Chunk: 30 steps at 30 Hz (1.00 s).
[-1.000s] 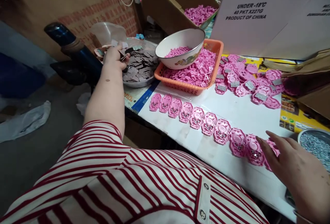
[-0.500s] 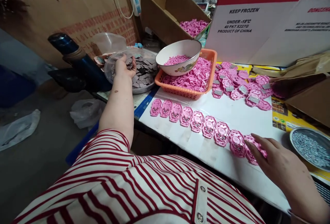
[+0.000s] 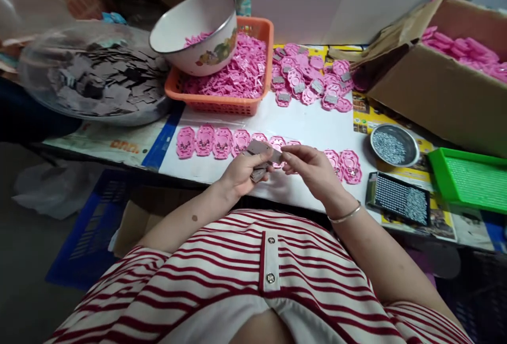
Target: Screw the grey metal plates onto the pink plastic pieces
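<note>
My left hand (image 3: pixel 240 171) is closed round several thin grey rectangular pieces (image 3: pixel 257 148), fanned out above the table's front edge. With thumb and fingertips, my right hand (image 3: pixel 312 168) pinches a grey piece (image 3: pixel 276 156) at the edge of that bunch. Behind both hands runs a row of pink plastic frames (image 3: pixel 222 143) with small metal bits on them, lying on a white sheet (image 3: pixel 312 127). The hands hide the middle of the row. More grey pieces fill a clear round tub (image 3: pixel 35 82) at the left.
An enamel bowl (image 3: pixel 216 50) of pink parts rests on an orange basket (image 3: pixel 222 105). Farther right are piled pink frames with grey plates (image 3: pixel 309 77), a cardboard box (image 3: pixel 420 82), a metal dish (image 3: pixel 414 156), a black tray (image 3: pixel 388 193) and a green tray (image 3: pixel 443 177).
My left hand has come from the tub to the front of the row, now holding grey pieces. My right hand has left the row's right end and joined it. The view has shifted right and down.
</note>
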Each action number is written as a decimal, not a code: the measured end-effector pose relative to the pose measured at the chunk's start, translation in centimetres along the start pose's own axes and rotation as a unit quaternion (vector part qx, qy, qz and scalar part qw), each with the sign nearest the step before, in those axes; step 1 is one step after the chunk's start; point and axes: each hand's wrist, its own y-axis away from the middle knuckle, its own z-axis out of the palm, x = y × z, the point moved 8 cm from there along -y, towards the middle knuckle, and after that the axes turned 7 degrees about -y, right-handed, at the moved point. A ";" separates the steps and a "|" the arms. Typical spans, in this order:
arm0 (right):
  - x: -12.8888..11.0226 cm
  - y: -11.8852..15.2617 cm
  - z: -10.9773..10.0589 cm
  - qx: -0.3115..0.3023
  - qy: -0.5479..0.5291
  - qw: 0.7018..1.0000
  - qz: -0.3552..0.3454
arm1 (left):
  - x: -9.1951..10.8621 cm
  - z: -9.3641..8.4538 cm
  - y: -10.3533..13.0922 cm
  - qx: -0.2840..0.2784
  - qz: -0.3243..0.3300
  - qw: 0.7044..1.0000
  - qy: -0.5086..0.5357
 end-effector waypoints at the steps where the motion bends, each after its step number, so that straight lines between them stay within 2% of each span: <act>1: 0.4 0.1 0.0 -0.004 -0.013 1.000 0.001 | -0.5 0.8 -0.3 -0.017 0.012 1.000 0.003; 5: 1.1 0.9 -1.8 0.020 -0.048 0.999 -0.006 | -0.9 2.4 -0.6 -0.048 0.064 0.997 -0.003; 10: 2.2 1.9 -3.9 0.049 -0.069 0.996 -0.004 | -1.7 2.8 -0.6 -0.004 0.061 0.997 -0.044; 15: 2.2 2.5 -5.1 0.070 -0.066 0.995 -0.027 | -2.1 3.7 -0.5 0.004 0.072 0.994 -0.076; 17: 2.0 2.9 -5.0 0.042 -0.074 0.996 -0.038 | -2.5 3.8 -0.5 0.011 0.059 0.996 -0.065; 19: 1.6 3.3 -4.5 -0.014 -0.085 0.994 -0.064 | -3.3 4.0 -0.5 0.006 0.023 0.999 -0.048; 21: 1.0 3.9 -4.2 -0.044 -0.047 0.991 -0.121 | -4.2 4.7 -0.3 -0.020 -0.006 0.999 -0.039; 22: 0.6 4.2 -4.3 -0.033 0.004 0.987 -0.160 | -4.5 5.1 -0.2 -0.032 -0.013 0.999 -0.039; 24: -0.1 5.0 -4.6 0.013 0.140 0.959 -0.245 | -5.1 5.7 0.2 -0.040 -0.020 0.998 -0.042; 26: -0.4 5.8 -4.4 0.034 0.258 0.916 -0.307 | -5.6 5.9 0.5 -0.027 -0.023 0.998 -0.052; 30: -0.3 7.0 -3.9 0.005 0.386 0.850 -0.358 | -6.4 6.2 0.8 -0.018 -0.030 0.997 -0.070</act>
